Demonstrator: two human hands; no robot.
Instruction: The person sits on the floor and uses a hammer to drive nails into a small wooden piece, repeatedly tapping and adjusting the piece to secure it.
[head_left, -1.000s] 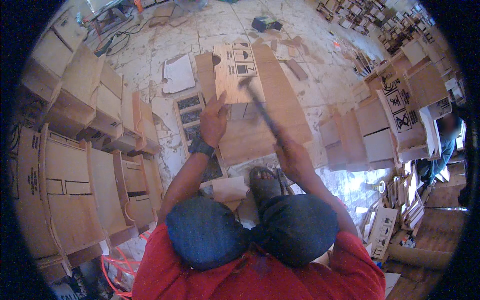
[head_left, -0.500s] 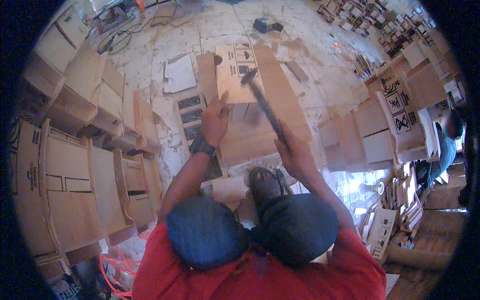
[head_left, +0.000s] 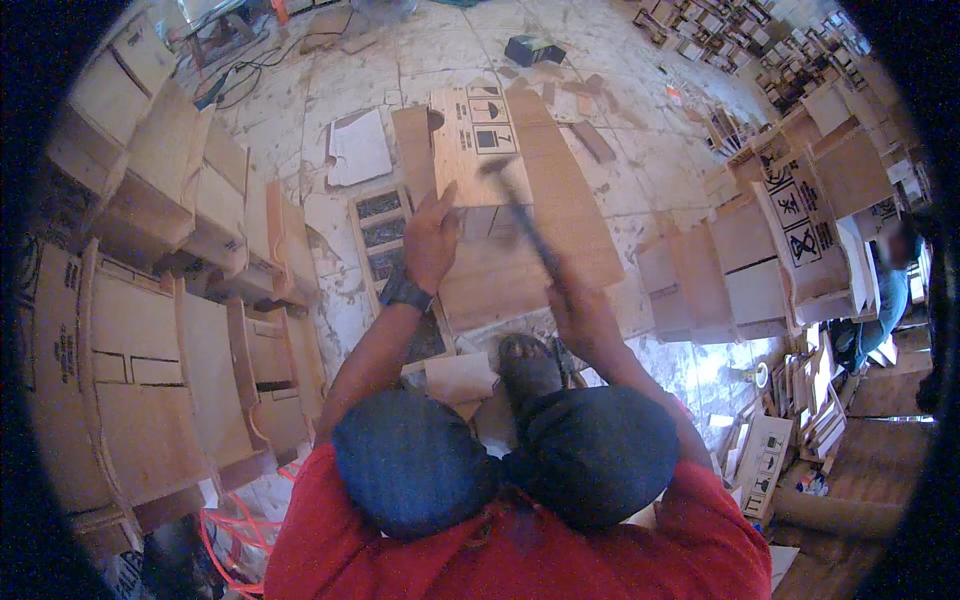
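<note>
A hammer (head_left: 532, 228) with a dark handle is gripped in my right hand (head_left: 582, 312). Its head hovers over or rests near the close edge of a plywood panel (head_left: 462, 140) printed with black handling symbols; contact cannot be made out. My left hand (head_left: 432, 240), with a dark wristband, lies along that panel's left near corner, fingers extended and touching it. Under and beside the panel stretches a wider brown plywood board (head_left: 570, 190). Whether a nail is under the hammer is too small to tell.
Stacked plywood box parts (head_left: 150, 340) line the left, and more stacks (head_left: 720, 290) stand on the right. A slatted wooden frame (head_left: 380, 235) and a pale board (head_left: 360, 148) lie on the floor. Another person (head_left: 885, 300) is at far right. Red strapping (head_left: 235, 540) lies lower left.
The hammer head has dropped slightly toward the near edge of the printed panel, and my right hand has come down a little. My left hand stays in place.
</note>
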